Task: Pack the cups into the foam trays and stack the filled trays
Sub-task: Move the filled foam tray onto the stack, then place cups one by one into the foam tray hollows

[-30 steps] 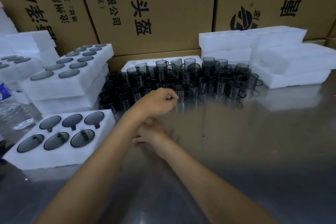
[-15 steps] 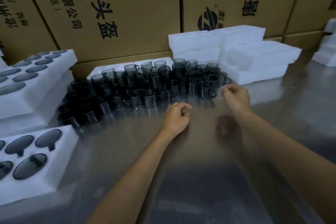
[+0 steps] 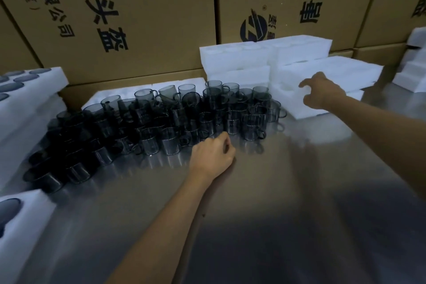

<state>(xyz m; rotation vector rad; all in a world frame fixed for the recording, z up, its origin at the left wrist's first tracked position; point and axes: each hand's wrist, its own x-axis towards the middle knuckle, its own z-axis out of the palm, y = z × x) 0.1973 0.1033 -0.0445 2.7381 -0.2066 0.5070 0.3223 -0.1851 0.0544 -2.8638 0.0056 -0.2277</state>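
Several dark smoky glass cups (image 3: 175, 120) with handles crowd the back middle of the steel table (image 3: 265, 203). My left hand (image 3: 213, 158) rests on the table just in front of them, fingers loosely curled, holding nothing. My right hand (image 3: 320, 92) reaches out to the empty white foam trays (image 3: 327, 71) stacked at the back right, its fingers spread at the near tray's edge (image 3: 290, 101). Filled foam trays (image 3: 27, 90) are stacked at the left. Another filled tray (image 3: 20, 221) lies at the near left edge.
Tall brown cardboard boxes (image 3: 143, 14) form a wall behind the table. More white foam pieces (image 3: 412, 64) sit at the far right. A flat foam tray (image 3: 147, 90) lies behind the cups.
My right hand has moved from the cups' right end up and right to the empty foam trays. The view has swung right. My left hand stays near the front cups.
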